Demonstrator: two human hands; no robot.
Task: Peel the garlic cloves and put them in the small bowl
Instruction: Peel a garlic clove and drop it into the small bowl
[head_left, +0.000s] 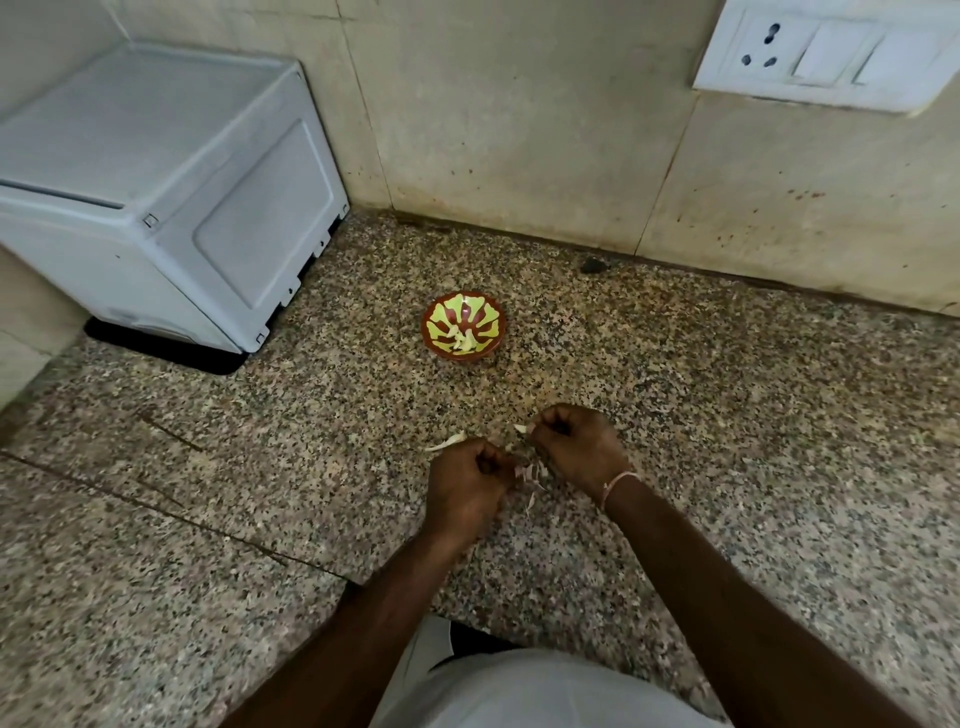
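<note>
On the table the bowl (some peeled cloves already inside) sits beyond both hands. The right hand pinches a clove at its fingertips, wrist bent inward; the left hand is curled round something pale, skin trailing beside it. Best to strip the clove bare, then reach forward and drop it in
</note>
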